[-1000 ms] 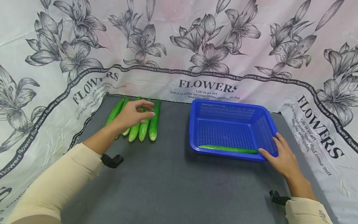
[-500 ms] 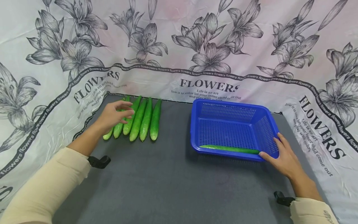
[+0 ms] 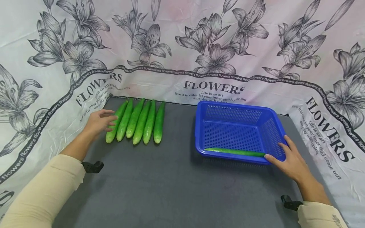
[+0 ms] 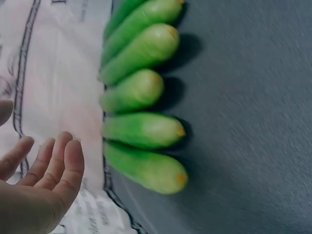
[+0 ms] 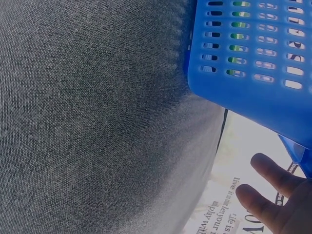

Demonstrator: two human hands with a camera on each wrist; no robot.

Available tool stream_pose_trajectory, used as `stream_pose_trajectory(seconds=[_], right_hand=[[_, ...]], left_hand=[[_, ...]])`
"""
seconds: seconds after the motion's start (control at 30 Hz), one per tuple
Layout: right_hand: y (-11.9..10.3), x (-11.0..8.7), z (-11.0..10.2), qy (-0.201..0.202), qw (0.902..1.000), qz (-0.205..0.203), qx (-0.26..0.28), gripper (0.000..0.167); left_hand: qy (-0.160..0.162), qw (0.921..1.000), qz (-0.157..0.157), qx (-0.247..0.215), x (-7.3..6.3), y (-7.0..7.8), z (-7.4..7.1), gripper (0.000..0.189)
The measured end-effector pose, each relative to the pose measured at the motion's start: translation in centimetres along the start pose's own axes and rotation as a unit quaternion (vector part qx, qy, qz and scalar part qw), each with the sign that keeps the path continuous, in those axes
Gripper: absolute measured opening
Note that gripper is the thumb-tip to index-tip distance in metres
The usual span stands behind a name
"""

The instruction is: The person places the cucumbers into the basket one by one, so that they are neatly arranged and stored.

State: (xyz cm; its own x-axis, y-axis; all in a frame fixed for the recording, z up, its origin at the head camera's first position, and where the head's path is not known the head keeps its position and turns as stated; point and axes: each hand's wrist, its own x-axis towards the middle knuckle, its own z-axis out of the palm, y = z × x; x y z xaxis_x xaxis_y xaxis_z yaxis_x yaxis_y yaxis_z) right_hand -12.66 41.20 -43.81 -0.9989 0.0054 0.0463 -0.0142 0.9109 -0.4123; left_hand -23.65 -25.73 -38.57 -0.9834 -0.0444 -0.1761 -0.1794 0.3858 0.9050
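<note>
One cucumber [image 3: 235, 152] lies in blue basket [image 3: 231, 133] along near wall; your right hand [image 3: 293, 163], fingers clamped on near-right corner. Your left hand [image 3: 98, 123], fingers loosely apart, beside six cucumbers [image 3: 142, 122] on grey table [image 3: 176, 177]. Flowered cloth [image 3: 176, 41] behind.

Bare right hand [image 5: 295, 207] is showing in part near a blue slotted plastic basket [image 5: 252, 48]; grey woven fabric [image 5: 97, 117] is lying alongside.
</note>
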Motion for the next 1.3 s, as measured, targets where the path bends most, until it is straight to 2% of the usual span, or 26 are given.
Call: stream_pose_trajectory(seconds=[0.17,0.37,0.7,0.8,0.9,1.1,1.3], right_hand=[[0.0,0.0,0.0,0.001,1.0000,-0.001,0.001,0.090],[0.0,-0.2,0.1,0.002,1.0000,0.001,0.001,0.090],[0.1,0.1,0.2,0.016,0.9997,-0.013,0.011,0.089],[0.2,0.1,0.1,0.019,0.9996,-0.016,0.010,0.088],[0.2,0.2,0.0,0.019,0.9996,-0.017,0.009,0.089],[0.2,0.1,0.2,0.014,0.9997,-0.014,0.014,0.089],[0.3,0.2,0.0,0.015,0.9998,-0.009,0.010,0.090]], left_hand=[[0.026,0.9995,-0.015,0.010,0.4,-1.3,-0.4,0.059],[0.040,0.9985,-0.024,0.026,1.3,-2.4,-0.9,0.061],[0.066,0.9947,-0.060,0.052,3.5,-3.1,-1.3,0.065],[0.066,0.9933,-0.074,0.060,4.2,-3.6,-1.3,0.068],[0.064,0.9930,-0.090,0.043,4.7,-4.0,-1.3,0.070],[0.063,0.9893,-0.129,0.025,5.0,-4.9,-1.8,0.075],[0.041,0.9886,-0.145,0.007,5.5,-5.0,-1.8,0.078]])
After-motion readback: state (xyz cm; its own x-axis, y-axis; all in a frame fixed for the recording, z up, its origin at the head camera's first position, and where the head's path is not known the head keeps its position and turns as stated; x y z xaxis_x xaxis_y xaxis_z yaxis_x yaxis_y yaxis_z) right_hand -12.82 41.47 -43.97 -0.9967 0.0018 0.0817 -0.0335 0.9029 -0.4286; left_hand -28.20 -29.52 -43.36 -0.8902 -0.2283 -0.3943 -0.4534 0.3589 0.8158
